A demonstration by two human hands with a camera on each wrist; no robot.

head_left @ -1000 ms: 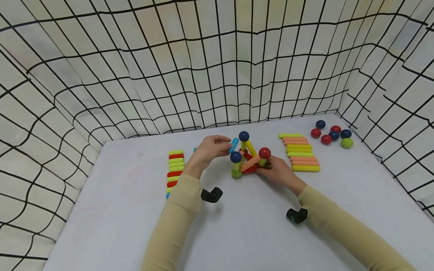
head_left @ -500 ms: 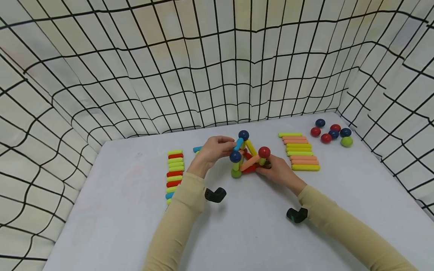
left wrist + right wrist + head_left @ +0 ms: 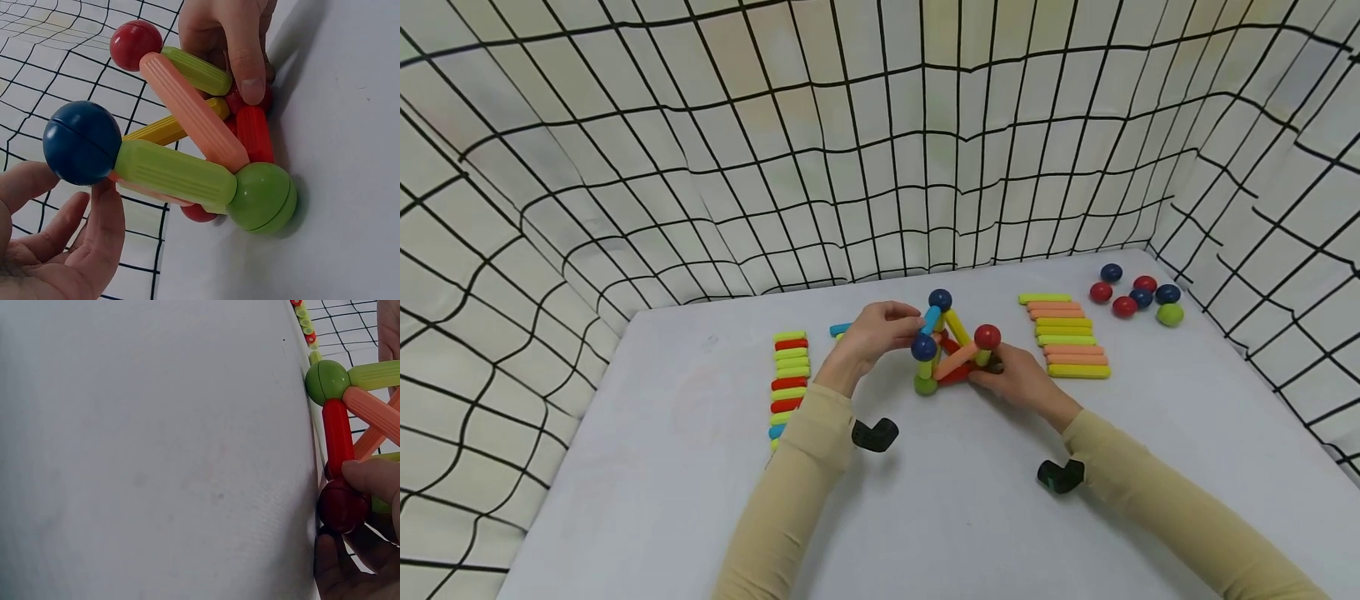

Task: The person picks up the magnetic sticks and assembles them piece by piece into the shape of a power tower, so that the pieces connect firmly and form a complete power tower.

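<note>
A second ago the blue rod stopped short; now it bridges the frame's two dark blue balls, apparently closing that upper side. The left hand's bent fingers pinch it; the right hand grips a dark red base ball.

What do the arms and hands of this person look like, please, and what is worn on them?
The left hand and right hand wear no gloves. Long, plain beige sleeves, left sleeve and right sleeve, reach the wrists. Beside each cuff's inner side sits a small, black, bent piece: left piece, right piece. Their fastening is not visible.
</note>
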